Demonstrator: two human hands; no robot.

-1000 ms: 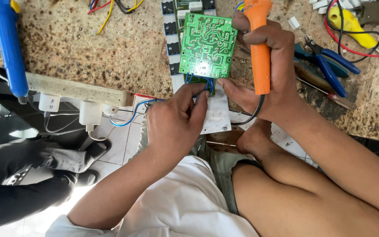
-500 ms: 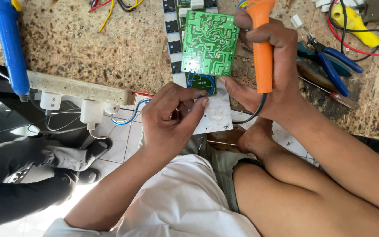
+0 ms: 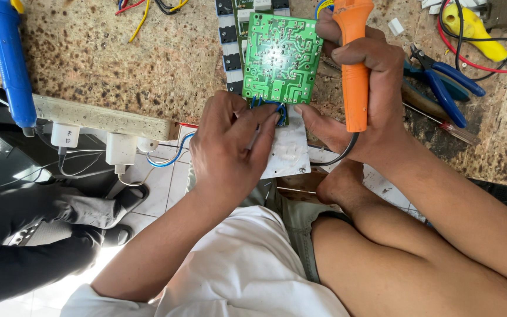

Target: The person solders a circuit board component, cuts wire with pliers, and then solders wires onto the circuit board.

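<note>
Fingers [image 3: 265,120] of the left hand [image 3: 227,149] pinch blue wires under the green circuit board [image 3: 281,57], center top; right hand [image 3: 362,100] grips an orange soldering iron [image 3: 353,64].

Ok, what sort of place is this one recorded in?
Probably a small electronics repair bench. The right hand holds an orange soldering iron beside a green circuit board, with blue-handled pliers and loose wires on the speckled stone worktop.

Green circuit board [image 3: 281,58], orange-handled tool [image 3: 353,64]
</note>
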